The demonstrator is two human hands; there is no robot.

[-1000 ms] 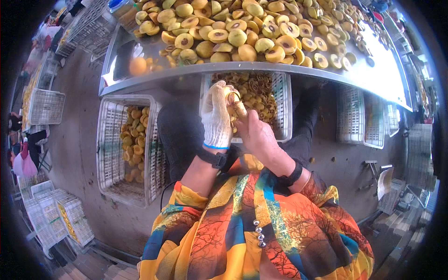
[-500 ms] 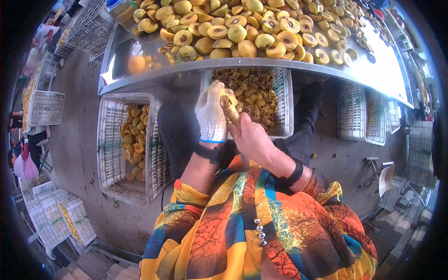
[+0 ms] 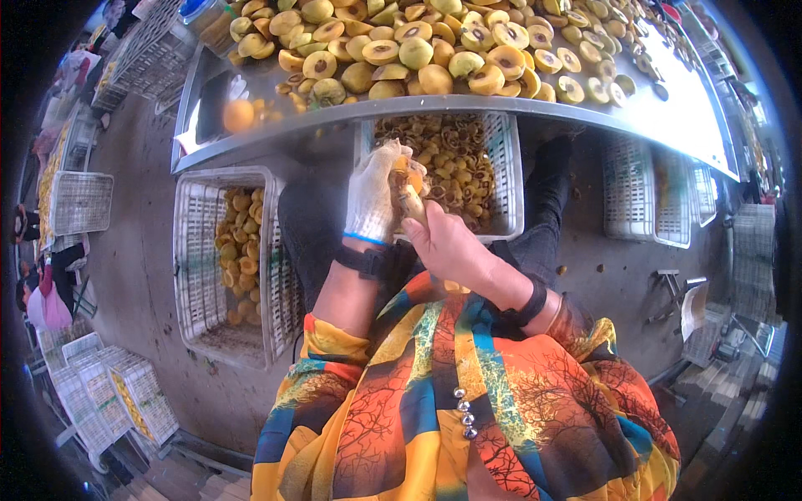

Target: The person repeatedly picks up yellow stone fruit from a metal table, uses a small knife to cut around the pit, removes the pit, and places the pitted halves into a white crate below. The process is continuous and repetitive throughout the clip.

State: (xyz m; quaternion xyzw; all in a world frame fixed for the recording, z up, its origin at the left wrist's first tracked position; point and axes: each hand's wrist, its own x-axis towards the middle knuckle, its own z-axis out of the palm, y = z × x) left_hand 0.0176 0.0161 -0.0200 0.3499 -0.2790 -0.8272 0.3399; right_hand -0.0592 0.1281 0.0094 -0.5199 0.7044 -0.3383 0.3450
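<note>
Gloved left hand cups yellow fruit above pit crate. Bare right hand grips small tool against it. Keep fruit steady, scoop over crate.

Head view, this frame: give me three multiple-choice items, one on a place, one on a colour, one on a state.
1. Where is the crate of pits?
A. Under the table edge, ahead of the hands
B. On the tabletop
C. Behind the person

2. What colour is the glove on the left hand?
A. Black
B. White
C. Red

3. How does most of the fruit on the table lie?
A. Peeled and sliced thin
B. Boxed
C. Halved or whole in a loose heap

Answers:
1. A, the crate sits below the metal edge, between the knees.
2. B, a white knit glove with a blue cuff; the right hand is bare.
3. C, cut faces with hollows show among whole yellow fruit.
</note>
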